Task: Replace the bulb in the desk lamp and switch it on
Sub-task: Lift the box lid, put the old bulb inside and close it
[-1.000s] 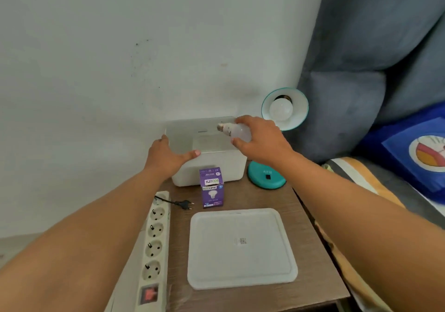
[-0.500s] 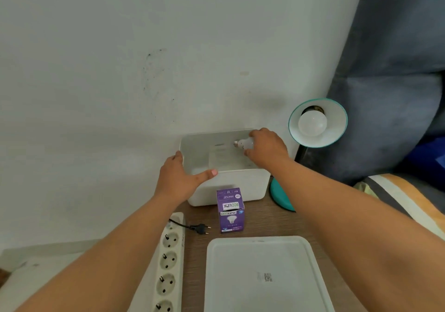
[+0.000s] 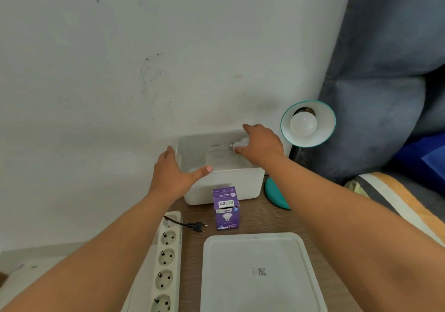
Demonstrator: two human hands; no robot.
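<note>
Over storage box point(image 3: 224, 186): light bulb point(image 3: 240, 143), pinched by right hand point(image 3: 262, 145); judged light, fragile, best gripped at globe. Left hand point(image 3: 173, 174) splayed.

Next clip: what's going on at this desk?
A person's right hand holds a loose bulb inside the open white box, while the left hand rests on the box's near-left corner. The teal lamp has a fitted bulb in its shade. A black plug lies on the table beside the power strip, not plugged in.
</note>
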